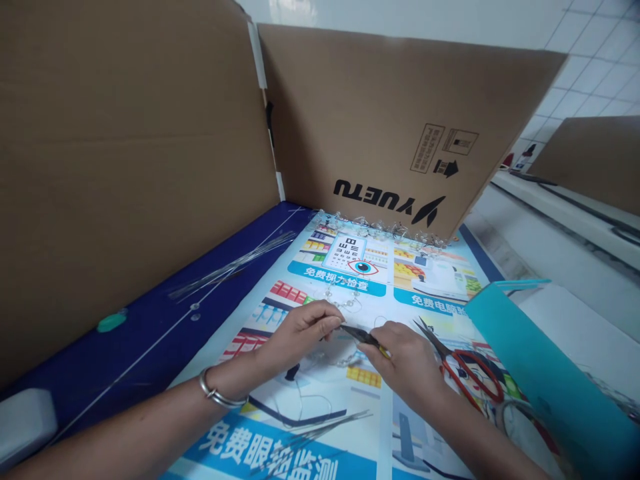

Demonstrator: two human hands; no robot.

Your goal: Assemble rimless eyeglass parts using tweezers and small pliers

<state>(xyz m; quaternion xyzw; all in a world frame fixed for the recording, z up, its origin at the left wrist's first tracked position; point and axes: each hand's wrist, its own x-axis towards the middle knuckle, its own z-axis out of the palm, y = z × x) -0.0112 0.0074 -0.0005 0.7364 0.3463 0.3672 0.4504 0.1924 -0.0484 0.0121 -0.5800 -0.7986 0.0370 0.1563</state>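
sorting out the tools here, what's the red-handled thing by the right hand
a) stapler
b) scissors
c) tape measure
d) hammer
B: the red-handled scissors show two finger loops and pointed blades, lying on the printed poster beside the right hand.

Probably a makeshift craft workshop, though hard to say for sure from this angle. Flattened cardboard box panels (390, 120) propped up as screens, white wall tiles (590, 73) behind, a printed eye-exam poster (350, 267) laid down as a work surface, red-handled scissors (473, 377) lying right on top.
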